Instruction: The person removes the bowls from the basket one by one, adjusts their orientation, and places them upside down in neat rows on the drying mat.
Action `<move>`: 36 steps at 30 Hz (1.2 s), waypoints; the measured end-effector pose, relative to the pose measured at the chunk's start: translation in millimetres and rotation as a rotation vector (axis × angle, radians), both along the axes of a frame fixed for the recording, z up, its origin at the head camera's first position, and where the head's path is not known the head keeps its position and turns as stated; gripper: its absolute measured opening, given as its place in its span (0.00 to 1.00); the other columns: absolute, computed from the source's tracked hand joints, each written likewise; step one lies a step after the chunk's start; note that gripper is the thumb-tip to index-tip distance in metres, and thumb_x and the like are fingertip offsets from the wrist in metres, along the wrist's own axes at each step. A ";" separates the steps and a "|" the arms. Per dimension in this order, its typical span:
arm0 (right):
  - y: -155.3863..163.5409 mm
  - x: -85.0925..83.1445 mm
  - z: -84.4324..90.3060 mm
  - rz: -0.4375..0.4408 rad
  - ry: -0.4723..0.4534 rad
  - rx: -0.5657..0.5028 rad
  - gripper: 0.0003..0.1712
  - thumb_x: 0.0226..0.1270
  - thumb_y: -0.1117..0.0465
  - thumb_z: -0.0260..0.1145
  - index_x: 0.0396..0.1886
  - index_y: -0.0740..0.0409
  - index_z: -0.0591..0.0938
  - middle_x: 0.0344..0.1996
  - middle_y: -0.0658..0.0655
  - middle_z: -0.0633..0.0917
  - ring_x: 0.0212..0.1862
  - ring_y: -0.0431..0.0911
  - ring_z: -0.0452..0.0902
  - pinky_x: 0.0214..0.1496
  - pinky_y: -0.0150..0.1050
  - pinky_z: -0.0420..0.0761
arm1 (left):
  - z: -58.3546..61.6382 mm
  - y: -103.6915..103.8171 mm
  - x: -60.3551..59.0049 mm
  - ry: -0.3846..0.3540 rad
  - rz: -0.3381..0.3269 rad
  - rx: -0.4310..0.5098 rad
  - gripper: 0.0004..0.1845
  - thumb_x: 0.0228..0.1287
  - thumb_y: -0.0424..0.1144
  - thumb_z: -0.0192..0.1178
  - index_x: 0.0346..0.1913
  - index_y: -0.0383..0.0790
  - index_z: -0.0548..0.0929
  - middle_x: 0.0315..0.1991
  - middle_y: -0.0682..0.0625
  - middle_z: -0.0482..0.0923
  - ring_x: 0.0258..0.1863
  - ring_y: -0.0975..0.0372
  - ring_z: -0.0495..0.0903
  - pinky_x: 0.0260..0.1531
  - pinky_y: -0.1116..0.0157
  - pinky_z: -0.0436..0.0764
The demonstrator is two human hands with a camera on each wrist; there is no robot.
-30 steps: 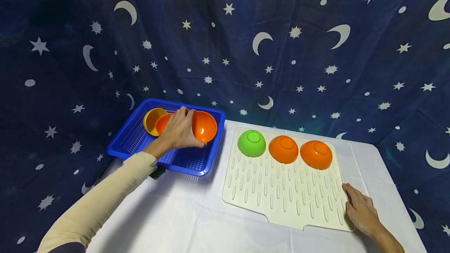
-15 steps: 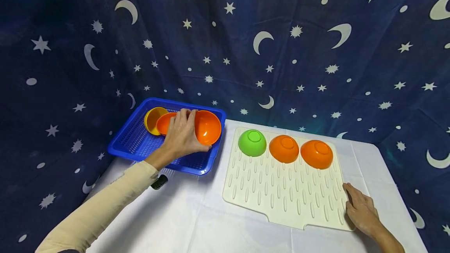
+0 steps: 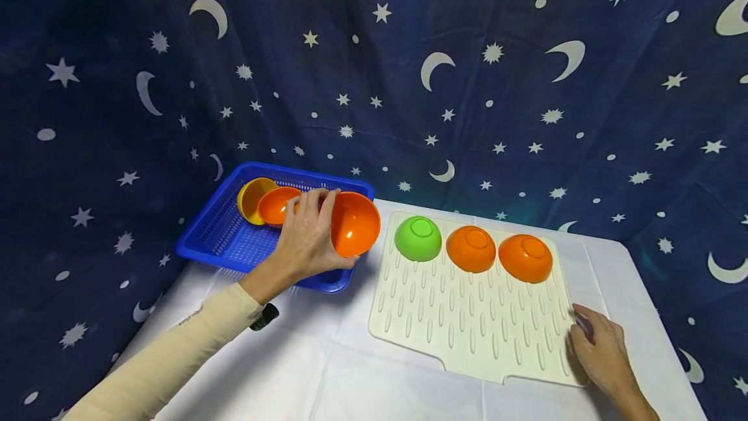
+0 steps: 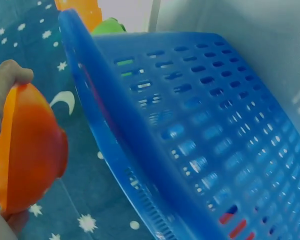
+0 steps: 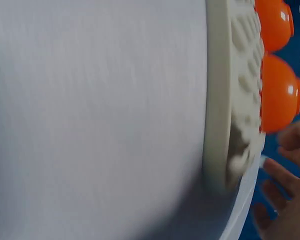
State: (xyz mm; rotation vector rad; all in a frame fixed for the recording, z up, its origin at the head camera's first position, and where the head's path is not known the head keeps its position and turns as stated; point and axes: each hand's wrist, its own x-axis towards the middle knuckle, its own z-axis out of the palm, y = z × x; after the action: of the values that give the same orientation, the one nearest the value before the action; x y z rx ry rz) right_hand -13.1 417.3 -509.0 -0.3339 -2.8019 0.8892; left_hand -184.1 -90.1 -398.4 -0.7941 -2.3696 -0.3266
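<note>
My left hand [image 3: 310, 232] grips an orange bowl [image 3: 358, 226] by its rim, fingers at the top and thumb at the bottom. The bowl's hollow faces me, over the right end of the blue basket [image 3: 234, 249]. In the left wrist view the same bowl [image 4: 35, 150] hangs beside the basket wall [image 4: 210, 95]. A yellow bowl [image 3: 250, 202] and another orange bowl [image 3: 274, 205] lie in the basket, partly hidden. At the right edge of the cream draining mat [image 3: 461, 323] is my right hand [image 3: 604, 349]; the right wrist view shows its fingers [image 5: 280, 175] apart and loosely bent.
A green bowl [image 3: 418, 239] and two orange bowls, one in the middle [image 3: 471, 249] and one at the right [image 3: 526, 260], stand upside down along the mat's far edge. White cloth [image 3: 280, 369] covers the table. A dark star-patterned curtain [image 3: 397, 83] hangs behind.
My left hand has drawn the orange bowl rightward to the basket's right end and turned it more toward me. My right hand has shifted slightly at the mat's edge, its thumb side turning up.
</note>
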 end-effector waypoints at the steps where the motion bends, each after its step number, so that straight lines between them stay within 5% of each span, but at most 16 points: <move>1: -6.3 0.2 1.4 -0.017 0.031 -0.013 0.24 0.77 0.65 0.51 0.66 0.74 0.70 0.62 0.78 0.70 0.64 0.73 0.56 0.61 0.71 0.57 | -0.2 1.5 1.8 0.019 -0.013 -0.004 0.61 0.29 0.68 0.73 0.65 0.28 0.71 0.53 0.33 0.72 0.52 0.42 0.72 0.51 0.43 0.70; 7: -51.4 -3.4 14.3 0.003 0.099 -0.108 0.20 0.78 0.64 0.53 0.65 0.66 0.75 0.58 0.71 0.74 0.59 0.64 0.65 0.54 0.62 0.67 | -1.2 14.6 12.4 0.124 -0.073 -0.026 0.60 0.31 0.68 0.73 0.66 0.29 0.71 0.53 0.33 0.72 0.52 0.44 0.72 0.55 0.40 0.68; 12: -82.9 -8.0 17.9 0.128 0.116 -0.218 0.20 0.81 0.63 0.53 0.67 0.67 0.71 0.58 0.65 0.78 0.60 0.56 0.68 0.65 0.39 0.62 | -4.6 25.5 19.5 0.156 -0.086 -0.037 0.59 0.33 0.67 0.74 0.66 0.30 0.72 0.55 0.34 0.72 0.52 0.44 0.73 0.58 0.40 0.67; 16: -103.2 -12.3 14.3 0.212 0.075 -0.276 0.22 0.83 0.59 0.52 0.69 0.66 0.68 0.58 0.61 0.80 0.59 0.52 0.72 0.60 0.27 0.64 | -7.8 34.4 25.4 0.181 -0.090 -0.069 0.58 0.36 0.67 0.73 0.67 0.30 0.72 0.55 0.35 0.72 0.53 0.44 0.74 0.60 0.39 0.66; 25: -145.8 -25.0 6.5 0.413 -0.027 -0.593 0.23 0.86 0.58 0.47 0.67 0.70 0.71 0.57 0.65 0.82 0.56 0.55 0.80 0.55 0.40 0.80 | -18.6 53.9 38.2 0.300 -0.173 -0.134 0.53 0.39 0.61 0.77 0.66 0.31 0.72 0.57 0.35 0.72 0.54 0.45 0.74 0.62 0.39 0.66; 36: -188.6 -32.2 16.9 0.612 -0.056 -0.792 0.29 0.87 0.57 0.33 0.76 0.69 0.61 0.66 0.72 0.73 0.63 0.66 0.73 0.62 0.49 0.77 | -39.0 69.5 52.6 0.456 -0.321 -0.145 0.42 0.51 0.50 0.74 0.67 0.35 0.72 0.58 0.37 0.70 0.57 0.48 0.73 0.61 0.41 0.69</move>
State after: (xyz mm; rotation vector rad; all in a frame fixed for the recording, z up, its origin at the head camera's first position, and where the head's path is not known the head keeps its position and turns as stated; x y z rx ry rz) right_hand -45.3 228.7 -492.2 0.4477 -2.4736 2.1278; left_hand -131.5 -20.5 -437.4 -1.1828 -1.8534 -0.0871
